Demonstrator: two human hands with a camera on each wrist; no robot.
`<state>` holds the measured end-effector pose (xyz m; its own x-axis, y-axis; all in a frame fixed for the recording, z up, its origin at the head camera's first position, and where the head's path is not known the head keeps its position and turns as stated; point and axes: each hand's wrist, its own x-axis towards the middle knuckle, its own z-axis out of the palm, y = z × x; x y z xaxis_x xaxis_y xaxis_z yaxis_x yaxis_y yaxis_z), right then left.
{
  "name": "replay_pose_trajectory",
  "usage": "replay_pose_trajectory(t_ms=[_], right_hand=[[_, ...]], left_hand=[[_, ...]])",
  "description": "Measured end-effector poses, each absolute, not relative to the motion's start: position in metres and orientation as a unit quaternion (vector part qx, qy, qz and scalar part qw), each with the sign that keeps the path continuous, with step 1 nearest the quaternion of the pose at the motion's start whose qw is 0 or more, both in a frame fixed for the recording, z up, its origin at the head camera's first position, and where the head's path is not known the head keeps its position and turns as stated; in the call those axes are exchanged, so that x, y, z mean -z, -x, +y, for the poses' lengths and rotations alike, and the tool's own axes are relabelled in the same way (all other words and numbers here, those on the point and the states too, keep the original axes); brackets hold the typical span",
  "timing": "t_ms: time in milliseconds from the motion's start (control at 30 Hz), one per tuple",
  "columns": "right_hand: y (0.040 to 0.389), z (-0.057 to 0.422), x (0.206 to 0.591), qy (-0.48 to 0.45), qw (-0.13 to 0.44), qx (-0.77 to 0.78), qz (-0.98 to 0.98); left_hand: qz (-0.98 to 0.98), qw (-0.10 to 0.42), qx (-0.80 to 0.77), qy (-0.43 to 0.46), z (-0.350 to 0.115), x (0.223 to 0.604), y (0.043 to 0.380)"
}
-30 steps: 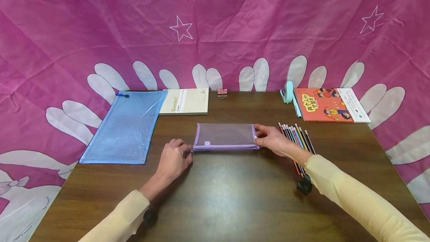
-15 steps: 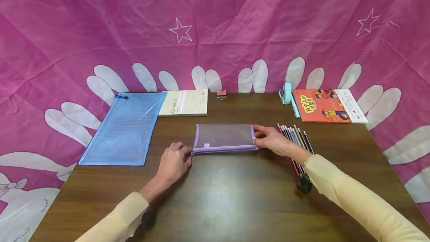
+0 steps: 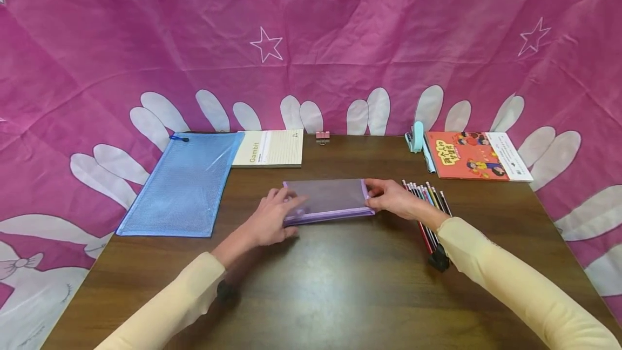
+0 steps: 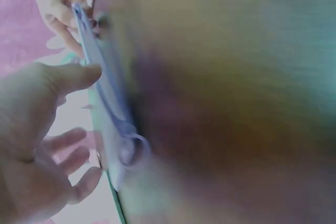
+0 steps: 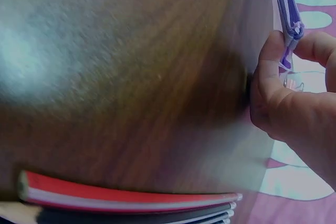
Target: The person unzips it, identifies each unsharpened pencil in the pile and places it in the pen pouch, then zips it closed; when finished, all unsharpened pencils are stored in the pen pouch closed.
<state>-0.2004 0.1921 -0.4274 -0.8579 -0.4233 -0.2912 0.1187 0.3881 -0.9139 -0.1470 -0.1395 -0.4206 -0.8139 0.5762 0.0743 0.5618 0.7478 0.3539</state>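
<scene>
A purple mesh zip pencil pouch (image 3: 335, 196) is held near the middle of the wooden table, its zip edge toward me. My right hand (image 3: 394, 199) pinches its right end between thumb and fingers; the right wrist view shows the pouch's corner (image 5: 295, 29) in that pinch. My left hand (image 3: 269, 217) is at the pouch's left end, fingers spread and slightly bent over it, thumb apart below. In the left wrist view the zip's ring pull (image 4: 135, 151) hangs free at the near end, beyond the left hand's fingers. Whether the left fingers touch the mesh, I cannot tell.
Several pencils (image 3: 427, 204) lie under the right forearm. A blue mesh zip bag (image 3: 182, 188) lies left, beside a notebook (image 3: 272, 148). At the back are a pink binder clip (image 3: 323, 135), a mint stapler (image 3: 416, 137), a pen (image 3: 428, 157) and a red book (image 3: 461, 158).
My left hand has let go of the zip end at the pouch's left corner and moved right over the pouch, fingers spreading. The right hand keeps its pinch.
</scene>
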Motion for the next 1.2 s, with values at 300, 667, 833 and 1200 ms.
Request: replay_pose_trajectory(t_ms=[300,667,833,1200], right_hand=[[0.206,0.193,0.434,0.122,0.275,0.531,0.792],[0.208,0.197,0.428,0.111,0.298,0.525,0.789],[0.209,0.207,0.412,0.130,0.293,0.490,0.811],[0.193,0.255,0.381,0.119,0.180,0.313,0.925]], left_hand=[[0.889,0.150,-0.190,-0.388,-0.102,0.415,0.179],[0.864,0.195,-0.213,-0.413,-0.091,0.417,0.183],[0.849,0.198,-0.245,-0.425,-0.092,0.418,0.182],[0.880,0.201,-0.235,-0.360,-0.089,0.410,0.171]])
